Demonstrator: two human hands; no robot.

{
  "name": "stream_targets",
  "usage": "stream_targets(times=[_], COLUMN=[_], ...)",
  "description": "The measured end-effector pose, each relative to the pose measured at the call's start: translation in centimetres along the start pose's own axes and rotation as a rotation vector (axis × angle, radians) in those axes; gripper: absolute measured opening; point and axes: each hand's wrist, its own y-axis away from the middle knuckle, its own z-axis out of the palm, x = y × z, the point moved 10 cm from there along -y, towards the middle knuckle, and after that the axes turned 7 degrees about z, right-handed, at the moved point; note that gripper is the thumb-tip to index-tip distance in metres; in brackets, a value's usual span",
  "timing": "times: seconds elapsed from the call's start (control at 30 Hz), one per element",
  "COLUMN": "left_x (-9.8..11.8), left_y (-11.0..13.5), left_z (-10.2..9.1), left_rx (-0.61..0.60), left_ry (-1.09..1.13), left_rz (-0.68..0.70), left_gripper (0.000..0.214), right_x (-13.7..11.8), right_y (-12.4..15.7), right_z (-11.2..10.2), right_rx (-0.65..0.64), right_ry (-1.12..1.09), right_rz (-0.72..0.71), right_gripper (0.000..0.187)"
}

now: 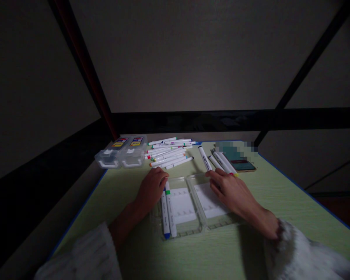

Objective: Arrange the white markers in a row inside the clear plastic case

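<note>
An open clear plastic case [192, 229] lies flat on the green table [210, 256] in front of me. Two white markers [167, 212], one blue-tipped and one green-banded, lie in its left half. My left hand [151, 188] rests curled on the upper ends of these markers, fingers bent onto them. My right hand [230, 190] lies over the case's right half, fingers closed around a white marker with a yellow tip [229, 167]. A pile of several white markers [169, 152] lies beyond the case.
Two closed clear marker cases [122, 155] with coloured labels stand at the far left. A few loose markers [205, 157] and a phone [242, 165] lie at the far right. The table has a blue edge; a dark rail runs behind it.
</note>
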Motion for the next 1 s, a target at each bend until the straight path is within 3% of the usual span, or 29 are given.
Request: stream_targets(times=[0.37,1.0], left_x=[-1.2,-2.6], left_y=[-0.1,0.0], left_z=[1.1,-0.1], left_rx=[-0.144,-0.1], left_ry=[-0.113,-0.244], left_rz=[-0.077,-0.143], left_gripper=[0.023,0.025], right_x=[3.0,6.6], right_y=[-0.7,-0.8], right_z=[0.6,2.1], right_rx=[-0.006,-0.05], right_ry=[0.137,0.146], right_rz=[0.092,0.202], right_gripper=[0.024,0.041])
